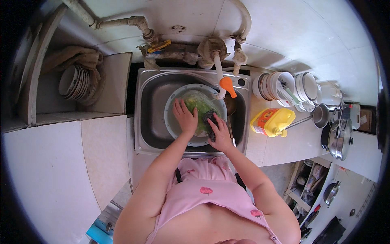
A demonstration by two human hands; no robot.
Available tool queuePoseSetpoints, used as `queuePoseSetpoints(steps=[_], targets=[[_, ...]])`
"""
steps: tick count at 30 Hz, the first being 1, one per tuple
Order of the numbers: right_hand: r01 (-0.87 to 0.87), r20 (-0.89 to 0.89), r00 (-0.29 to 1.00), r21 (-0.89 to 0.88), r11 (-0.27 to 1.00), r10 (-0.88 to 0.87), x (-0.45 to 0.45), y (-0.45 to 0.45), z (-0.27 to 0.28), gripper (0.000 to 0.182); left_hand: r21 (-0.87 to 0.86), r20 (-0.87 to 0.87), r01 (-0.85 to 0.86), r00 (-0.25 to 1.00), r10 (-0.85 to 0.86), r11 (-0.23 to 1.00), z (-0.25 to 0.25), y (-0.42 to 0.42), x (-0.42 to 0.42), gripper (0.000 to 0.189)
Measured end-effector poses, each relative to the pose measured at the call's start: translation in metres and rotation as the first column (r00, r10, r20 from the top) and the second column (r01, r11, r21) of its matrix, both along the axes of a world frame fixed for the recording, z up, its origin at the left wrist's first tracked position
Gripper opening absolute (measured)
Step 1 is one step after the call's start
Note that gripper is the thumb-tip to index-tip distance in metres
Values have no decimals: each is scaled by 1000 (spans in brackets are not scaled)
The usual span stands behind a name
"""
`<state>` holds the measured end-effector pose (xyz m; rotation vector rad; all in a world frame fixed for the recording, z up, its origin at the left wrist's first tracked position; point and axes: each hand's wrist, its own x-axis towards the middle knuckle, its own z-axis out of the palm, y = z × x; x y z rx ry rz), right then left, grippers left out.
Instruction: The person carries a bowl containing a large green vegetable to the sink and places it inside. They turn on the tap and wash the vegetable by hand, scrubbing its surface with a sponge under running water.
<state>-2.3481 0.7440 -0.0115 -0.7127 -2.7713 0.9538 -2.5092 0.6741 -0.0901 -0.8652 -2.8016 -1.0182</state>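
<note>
A round pale basin (168, 125) sits in the stainless steel sink (151, 116) before me. Inside it lies a large, rounded green thing (198, 102) with yellowish patches, possibly a melon; its exact kind cannot be told. My left hand (186, 119) rests on its left side, palm down, fingers spread and gripping nothing. On the right side, my right hand (221, 136) holds a dark mesh scouring pad (209, 116) against the green surface. Fingers and pad cover part of that surface.
A white tap spout with an orange handle (227, 86) overhangs the basin's right rim. A long-handled ladle (230, 128) lies at the sink's right. On the counter stand a yellow detergent bottle (274, 122) and stacked bowls (268, 85). More bowls (73, 82) sit in the left cubby.
</note>
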Motion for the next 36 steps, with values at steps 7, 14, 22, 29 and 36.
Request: queuePoseSetpoints(steps=[7, 14, 22, 29, 36], targets=[[-30, -5, 1000, 99, 995, 30, -41, 17, -17, 51, -18, 140, -70, 988, 72, 997, -19, 5, 11, 56], [-42, -90, 995, -50, 998, 37, -106, 51, -38, 30, -19, 86, -89, 992, 90, 996, -18, 10, 16, 52], [46, 182, 983, -163, 986, -16, -163, 78, -43, 29, 82, 27, -70, 997, 68, 994, -21, 7, 12, 58], [-64, 28, 997, -203, 977, 71, -143, 90, -53, 26, 127, 39, -91, 995, 86, 988, -26, 6, 12, 63], [-29, -107, 994, -108, 994, 17, -55, 64, -49, 26, 142, -9, 100, 995, -100, 985, -27, 0, -1, 58]])
